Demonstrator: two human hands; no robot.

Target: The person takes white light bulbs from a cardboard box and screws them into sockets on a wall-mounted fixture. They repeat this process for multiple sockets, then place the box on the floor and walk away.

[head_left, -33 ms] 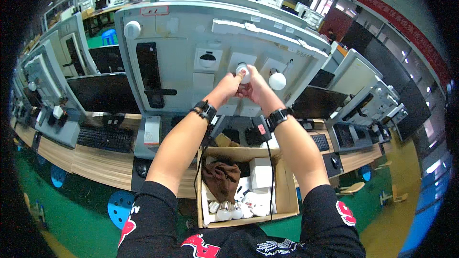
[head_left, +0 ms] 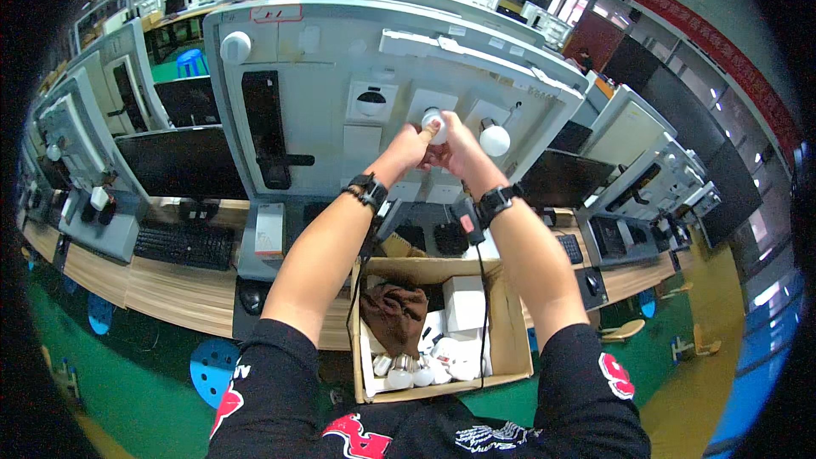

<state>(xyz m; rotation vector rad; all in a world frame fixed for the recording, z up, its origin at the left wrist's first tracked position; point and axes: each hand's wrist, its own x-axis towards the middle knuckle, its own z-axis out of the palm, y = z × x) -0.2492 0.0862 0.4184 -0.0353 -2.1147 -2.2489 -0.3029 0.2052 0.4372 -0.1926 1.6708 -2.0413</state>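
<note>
My left hand (head_left: pixel 410 147) and my right hand (head_left: pixel 459 146) meet on a white light bulb (head_left: pixel 434 119) at a mounting plate (head_left: pixel 425 95) on the upright grey board (head_left: pixel 314 93); both are closed around it, partly hiding it. A second bulb (head_left: pixel 495 139) sits in a holder just to the right. Up and left of my hands is a white unit with a dark dome (head_left: pixel 371 100). A long black fixture (head_left: pixel 262 123) and a round white part (head_left: pixel 236 48) are mounted on the board's left side.
Below my arms, a cardboard box (head_left: pixel 524 342) holds brown cloth (head_left: pixel 391 314), bulbs (head_left: pixel 412 374) and white parts. Monitors (head_left: pixel 178 166), keyboards (head_left: pixel 183 245) and similar boards (head_left: pixel 637 187) stand on desks either side. Blue stools (head_left: pixel 212 370) are below. A person (head_left: pixel 584 59) is in the far background.
Both hands and the bulb appear slightly higher in the picture, along with much of the surrounding scene; the grip on the bulb looks the same.
</note>
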